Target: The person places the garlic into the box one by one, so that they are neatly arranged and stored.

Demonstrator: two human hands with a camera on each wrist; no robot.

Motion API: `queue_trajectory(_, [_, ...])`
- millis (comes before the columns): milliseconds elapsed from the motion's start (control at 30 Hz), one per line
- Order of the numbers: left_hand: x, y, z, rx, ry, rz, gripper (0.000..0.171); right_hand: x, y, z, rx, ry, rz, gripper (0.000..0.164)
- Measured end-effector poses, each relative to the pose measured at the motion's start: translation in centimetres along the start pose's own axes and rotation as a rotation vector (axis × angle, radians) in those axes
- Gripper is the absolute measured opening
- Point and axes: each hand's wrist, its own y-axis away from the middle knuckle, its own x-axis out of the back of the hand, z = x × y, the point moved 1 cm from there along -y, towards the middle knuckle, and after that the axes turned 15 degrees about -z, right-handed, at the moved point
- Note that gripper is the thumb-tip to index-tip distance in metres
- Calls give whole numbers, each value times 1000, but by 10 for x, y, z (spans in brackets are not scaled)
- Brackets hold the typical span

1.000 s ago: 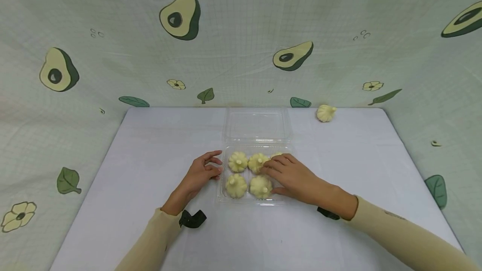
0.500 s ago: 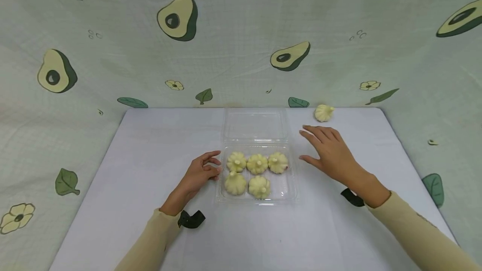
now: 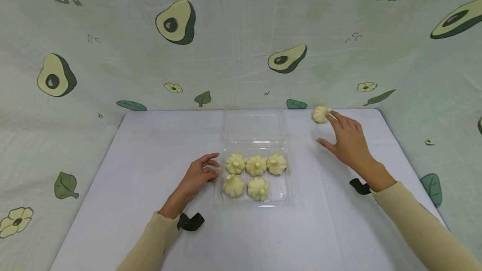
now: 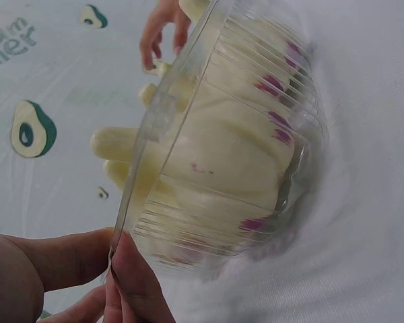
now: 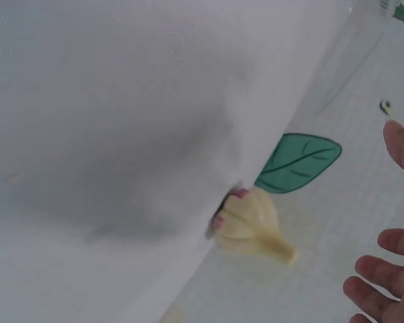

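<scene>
A clear plastic clamshell container (image 3: 279, 189) lies open with several garlic bulbs (image 3: 234, 186) in it: a row of three at the back, two in front and a bare spot at front right. My left hand (image 3: 198, 174) pinches its left rim between thumb and finger, plain in the left wrist view, where the container wall (image 4: 209, 121) fills the middle. At the back right, one more garlic bulb (image 3: 319, 114) sits near the table's far edge. Reaching over beside it, my right hand (image 3: 350, 143) has spread fingers and holds nothing. That bulb (image 5: 246, 225) shows apart from the fingers in the right wrist view.
The container's raised lid (image 3: 254, 126) leans back toward the far edge of the white-covered table (image 3: 169, 133). A cloth (image 3: 233, 53) printed with avocados and leaves hangs behind and at the sides. Each wrist wears a black strap mount (image 3: 191, 222).
My right hand has left the back-right bulb in the container and moved right and away to the lone bulb at the far edge. My left hand has stayed at the rim.
</scene>
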Motion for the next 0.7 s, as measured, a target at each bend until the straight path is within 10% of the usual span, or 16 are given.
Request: queue_trajectory(700, [0, -1, -1, -9, 13, -5, 58, -29, -31, 56, -200, -92, -166, 96])
